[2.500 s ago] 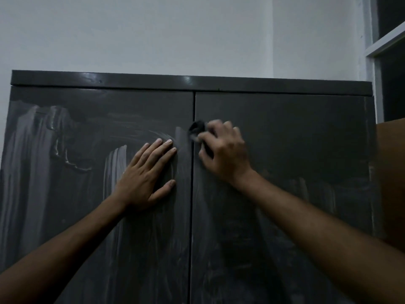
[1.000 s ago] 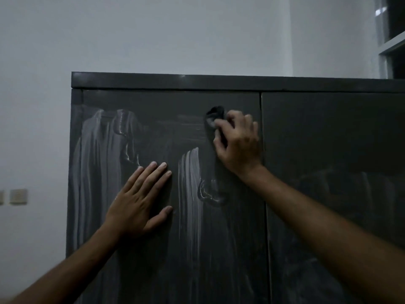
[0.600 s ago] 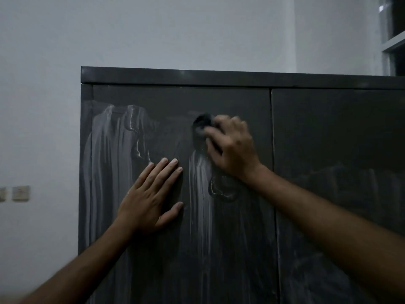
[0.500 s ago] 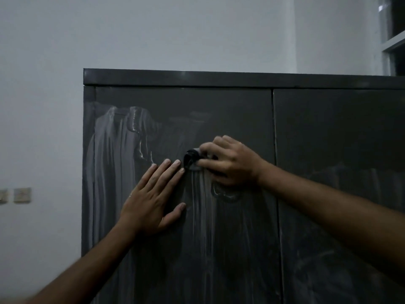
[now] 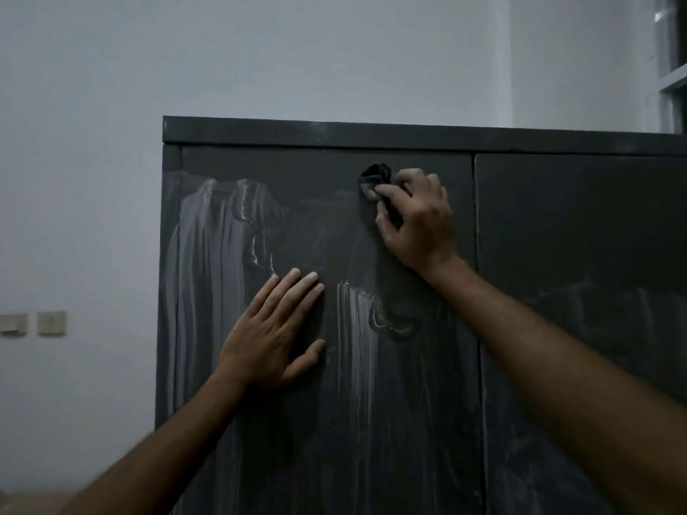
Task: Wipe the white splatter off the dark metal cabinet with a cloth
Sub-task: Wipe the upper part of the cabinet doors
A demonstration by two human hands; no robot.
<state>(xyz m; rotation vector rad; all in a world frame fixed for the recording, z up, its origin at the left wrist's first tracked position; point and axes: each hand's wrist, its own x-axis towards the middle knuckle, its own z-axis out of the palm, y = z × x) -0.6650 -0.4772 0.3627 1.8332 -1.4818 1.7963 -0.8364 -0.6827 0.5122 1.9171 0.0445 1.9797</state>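
Seemingly to steady the left door, the left hand [image 5: 273, 330] presses flat with straight fingers, while the right hand [image 5: 418, 224] grips a bunched cloth [image 5: 375, 178] high on the cabinet [image 5: 576, 217], above white splatter [image 5: 208, 254] streaks.

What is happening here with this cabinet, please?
A person is cleaning a dark metal cabinet. The right hand grips a dark cloth and presses it against the upper part of the left door. The left hand rests flat on the same door, fingers spread. White streaks are on the left side of that door and below the cloth, so the work is not finished.
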